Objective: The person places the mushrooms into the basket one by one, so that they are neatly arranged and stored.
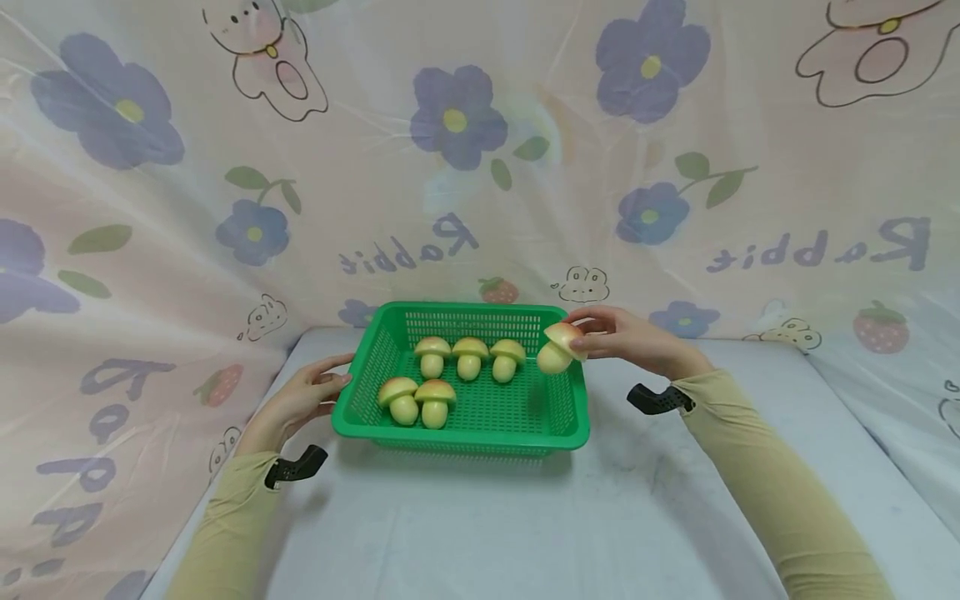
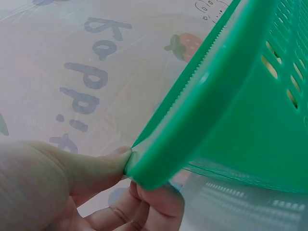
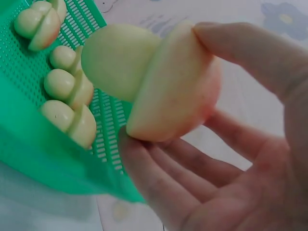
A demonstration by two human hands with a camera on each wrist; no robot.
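A green plastic basket (image 1: 480,442) with slotted walls stands on the table. Several toy mushrooms (image 1: 470,358) with yellowish stems and reddish caps lie in its left and middle part. My right hand (image 1: 618,337) holds another toy mushroom (image 3: 178,91) by its cap, over the basket's right side. In the right wrist view the thumb and fingers pinch the cap, and the stem points toward the basket. At the left end, my left hand (image 1: 300,400) grips the basket rim (image 2: 159,163), thumb above and fingers below, as the left wrist view shows.
A white cloth covers the table (image 1: 465,525). Behind and to the left hangs a curtain (image 1: 360,192) printed with flowers, rabbits and lettering. Each wrist carries a black camera mount (image 1: 660,398).
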